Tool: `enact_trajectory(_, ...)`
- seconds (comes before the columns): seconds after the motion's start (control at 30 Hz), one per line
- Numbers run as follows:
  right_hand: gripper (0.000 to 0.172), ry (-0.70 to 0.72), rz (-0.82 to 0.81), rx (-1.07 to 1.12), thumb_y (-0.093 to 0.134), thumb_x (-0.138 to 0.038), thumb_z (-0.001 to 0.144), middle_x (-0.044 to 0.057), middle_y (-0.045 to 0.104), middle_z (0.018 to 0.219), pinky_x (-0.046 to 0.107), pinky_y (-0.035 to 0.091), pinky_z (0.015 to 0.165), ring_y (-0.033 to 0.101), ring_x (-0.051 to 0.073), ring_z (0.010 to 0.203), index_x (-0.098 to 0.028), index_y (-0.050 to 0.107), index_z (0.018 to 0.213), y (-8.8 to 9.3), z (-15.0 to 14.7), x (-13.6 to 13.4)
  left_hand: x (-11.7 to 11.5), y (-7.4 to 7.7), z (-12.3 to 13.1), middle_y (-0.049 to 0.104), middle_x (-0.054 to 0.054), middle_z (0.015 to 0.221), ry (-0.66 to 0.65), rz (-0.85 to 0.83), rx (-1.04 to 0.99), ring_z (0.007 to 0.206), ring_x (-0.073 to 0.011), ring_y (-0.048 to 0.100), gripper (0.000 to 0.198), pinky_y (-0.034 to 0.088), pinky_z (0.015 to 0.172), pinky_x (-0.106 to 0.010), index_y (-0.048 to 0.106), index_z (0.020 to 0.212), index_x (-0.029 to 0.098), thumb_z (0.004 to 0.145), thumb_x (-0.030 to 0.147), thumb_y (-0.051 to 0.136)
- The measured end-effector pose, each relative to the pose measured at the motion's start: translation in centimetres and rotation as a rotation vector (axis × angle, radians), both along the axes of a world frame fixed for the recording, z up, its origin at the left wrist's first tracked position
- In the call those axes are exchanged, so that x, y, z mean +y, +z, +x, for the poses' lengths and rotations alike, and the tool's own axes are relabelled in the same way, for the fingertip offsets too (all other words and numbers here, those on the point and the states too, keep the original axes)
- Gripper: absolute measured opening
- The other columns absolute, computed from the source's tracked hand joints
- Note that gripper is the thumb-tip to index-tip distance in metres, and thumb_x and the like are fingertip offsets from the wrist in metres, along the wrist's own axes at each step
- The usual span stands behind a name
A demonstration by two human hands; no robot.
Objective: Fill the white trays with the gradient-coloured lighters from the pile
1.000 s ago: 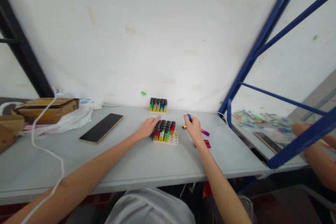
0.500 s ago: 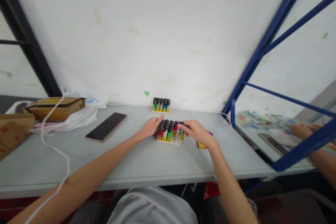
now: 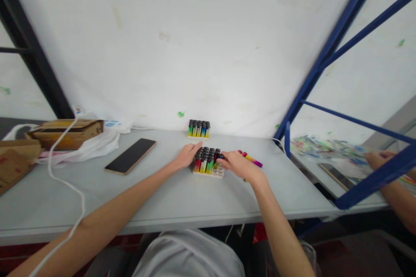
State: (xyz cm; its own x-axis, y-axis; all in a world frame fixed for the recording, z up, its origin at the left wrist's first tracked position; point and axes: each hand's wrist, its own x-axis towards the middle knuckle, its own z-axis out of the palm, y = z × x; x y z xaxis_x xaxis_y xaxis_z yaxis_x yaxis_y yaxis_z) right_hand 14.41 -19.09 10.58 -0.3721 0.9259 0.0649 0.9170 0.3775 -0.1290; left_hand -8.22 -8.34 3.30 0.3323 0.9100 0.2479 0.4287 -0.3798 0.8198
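A white tray (image 3: 213, 175) in front of me holds rows of upright lighters with black tops and red, white, green and yellow bodies. My left hand (image 3: 186, 156) is closed around the tray's left side, its thumb along the upper edge and the other fingers partly hidden. Over the right part of the tray, my right hand (image 3: 235, 162) pinches a dark-topped lighter (image 3: 220, 156), mostly covered by the fingers. Several sockets show at the tray's front right. Loose lighters (image 3: 254, 161), pink and yellow, lie beyond my right hand, partly behind it.
A second full lighter tray (image 3: 199, 129) stands at the wall. On the left lie a phone (image 3: 130, 156), a cardboard box (image 3: 65, 133), a white plastic bag (image 3: 94, 147) and a white cable (image 3: 69, 184). A blue metal frame (image 3: 312, 82) rises at right, with another person's hand (image 3: 377, 160) beyond.
My right hand has moved slightly left with the lighter, from beside the tray's right edge to over its right part. The left hand stays at the tray.
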Motion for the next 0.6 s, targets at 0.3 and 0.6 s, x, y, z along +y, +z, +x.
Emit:
enact_trajectory(0.3, 0.028, -0.031, -0.047, -0.003, 0.060, -0.036, 0.108, 0.015, 0.081, 0.098, 0.032, 0.052, 0.082, 0.076, 0.028, 0.093, -0.015, 0.076, 0.098, -0.6, -0.9, 0.4, 0.0, 0.0, 0.0, 0.046, 0.001, 0.058, 0.011, -0.007, -0.011, 0.066, -0.0204, 0.047, 0.069, 0.036, 0.064, -0.033, 0.047, 0.055, 0.025, 0.088, 0.085, 0.035)
enact_trajectory(0.6, 0.027, 0.000, -0.194, 0.386, 0.072, -0.032, 0.090, 0.010, 0.082, 0.101, 0.034, 0.057, 0.089, 0.076, 0.025, 0.094, -0.018, 0.081, 0.111, 0.3, 7.8, 0.0, 0.0, 0.2, 0.0, 0.043, 0.001, 0.056, 0.006, -0.004, 0.001, 0.064, -0.0203, 0.047, 0.068, 0.036, 0.063, -0.033, 0.044, 0.055, 0.026, 0.089, 0.084, 0.035)
